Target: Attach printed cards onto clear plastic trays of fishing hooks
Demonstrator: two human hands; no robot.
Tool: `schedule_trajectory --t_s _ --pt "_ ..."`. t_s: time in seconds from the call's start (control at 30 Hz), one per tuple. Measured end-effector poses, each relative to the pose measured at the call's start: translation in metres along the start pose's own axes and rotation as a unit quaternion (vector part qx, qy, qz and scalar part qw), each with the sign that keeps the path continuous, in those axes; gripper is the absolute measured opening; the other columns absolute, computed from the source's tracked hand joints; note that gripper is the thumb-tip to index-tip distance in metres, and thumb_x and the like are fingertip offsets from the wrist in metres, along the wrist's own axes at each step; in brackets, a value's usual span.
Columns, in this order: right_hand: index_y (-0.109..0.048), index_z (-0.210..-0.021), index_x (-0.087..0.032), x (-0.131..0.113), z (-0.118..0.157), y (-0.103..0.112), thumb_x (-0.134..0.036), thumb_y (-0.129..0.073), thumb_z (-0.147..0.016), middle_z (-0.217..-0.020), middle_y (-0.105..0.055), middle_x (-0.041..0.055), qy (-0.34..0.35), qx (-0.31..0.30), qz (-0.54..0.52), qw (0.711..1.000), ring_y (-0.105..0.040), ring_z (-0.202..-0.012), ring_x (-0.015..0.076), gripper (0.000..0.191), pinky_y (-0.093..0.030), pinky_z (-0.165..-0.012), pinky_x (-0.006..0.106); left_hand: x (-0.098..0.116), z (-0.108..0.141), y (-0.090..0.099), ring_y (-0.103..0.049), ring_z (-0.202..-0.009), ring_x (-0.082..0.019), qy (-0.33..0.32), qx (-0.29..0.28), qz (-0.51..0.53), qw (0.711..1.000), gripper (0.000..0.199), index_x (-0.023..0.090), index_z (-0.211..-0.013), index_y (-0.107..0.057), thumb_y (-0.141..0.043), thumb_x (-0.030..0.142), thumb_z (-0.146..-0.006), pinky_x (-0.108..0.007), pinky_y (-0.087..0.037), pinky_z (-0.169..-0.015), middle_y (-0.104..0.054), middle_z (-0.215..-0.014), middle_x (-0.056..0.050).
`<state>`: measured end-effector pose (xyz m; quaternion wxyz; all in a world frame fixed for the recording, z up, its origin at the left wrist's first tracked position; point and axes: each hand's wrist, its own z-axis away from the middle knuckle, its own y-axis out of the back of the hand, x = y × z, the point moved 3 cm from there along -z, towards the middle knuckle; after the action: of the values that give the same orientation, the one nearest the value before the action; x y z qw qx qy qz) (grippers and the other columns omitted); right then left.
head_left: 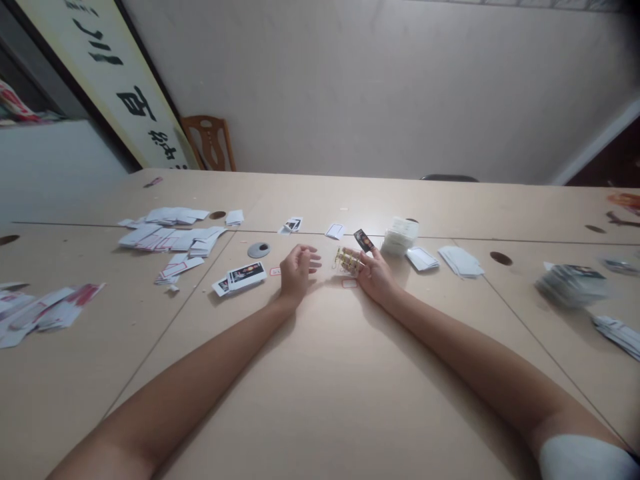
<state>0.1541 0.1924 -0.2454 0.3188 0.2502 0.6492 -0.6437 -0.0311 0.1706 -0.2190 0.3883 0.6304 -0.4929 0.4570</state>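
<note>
My right hand is closed on a small clear packet with gold-coloured pieces, whose exact kind I cannot make out. A small dark printed card stands up at its thumb side and seems held by the same hand. Facing it across a short gap, my left hand has its fingers stretched out, with nothing in them. Beside the left hand lies a small red-edged label. Below the packet, another red-edged label rests on the table. Dark-faced printed cards lie to the left.
White paper slips spread over the left side, with red-marked papers nearer. A stack of clear packets and white cards stand right of my hands. Farther right is a blurred packet pile. A grey round cap lies left.
</note>
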Motion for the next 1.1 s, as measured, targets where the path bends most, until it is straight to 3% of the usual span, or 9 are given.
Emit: schedule_trajectory --t_s 0.17,0.43,0.57,1.1 --pt "-0.04 -0.113 -0.028 -0.001 0.002 -0.003 -0.009 -0.057 -0.084 -0.09 -0.077 0.0041 0.001 -0.006 0.003 1.0 -0.077 -0.085 0.0218 0.038 -0.064 -0.075 0.04 -0.001 -0.002 0.001 -0.071 -0.061 -0.016 0.02 0.011 0.009 1.0 0.034 0.016 -0.088 -0.059 -0.05 0.049 -0.088 -0.02 -0.05 -0.05 -0.071 -0.079 -0.006" --pt "-0.041 -0.108 -0.028 -0.002 0.002 -0.005 -0.012 -0.066 -0.074 -0.083 -0.075 -0.0005 0.01 0.032 0.021 0.999 -0.075 -0.074 0.0184 0.045 -0.063 -0.07 0.035 -0.002 -0.001 -0.001 -0.072 -0.058 -0.019 0.025 -0.016 0.02 0.999 0.041 0.015 -0.09 -0.062 -0.057 0.055 -0.084 -0.026 -0.058 -0.051 -0.068 -0.071 -0.004" --pt "-0.04 -0.108 -0.029 -0.003 0.006 -0.008 -0.012 -0.072 -0.07 -0.086 -0.075 0.0 0.017 0.03 0.032 0.999 -0.076 -0.082 0.0212 0.053 -0.063 -0.07 0.037 0.003 0.003 -0.002 -0.072 -0.059 -0.017 0.006 -0.026 0.01 1.0 0.039 0.015 -0.09 -0.063 -0.059 0.053 -0.084 -0.024 -0.059 -0.052 -0.068 -0.07 -0.004" --pt "-0.041 -0.105 -0.027 -0.003 0.008 -0.012 -0.009 -0.065 -0.072 -0.082 -0.076 0.0012 0.021 0.042 0.042 0.998 -0.076 -0.074 0.0197 0.044 -0.063 -0.063 0.032 0.014 0.016 -0.004 -0.072 -0.062 -0.017 -0.087 -0.076 -0.028 0.993 0.031 0.017 -0.086 -0.06 -0.059 0.048 -0.089 -0.024 -0.059 -0.055 -0.067 -0.068 -0.001"
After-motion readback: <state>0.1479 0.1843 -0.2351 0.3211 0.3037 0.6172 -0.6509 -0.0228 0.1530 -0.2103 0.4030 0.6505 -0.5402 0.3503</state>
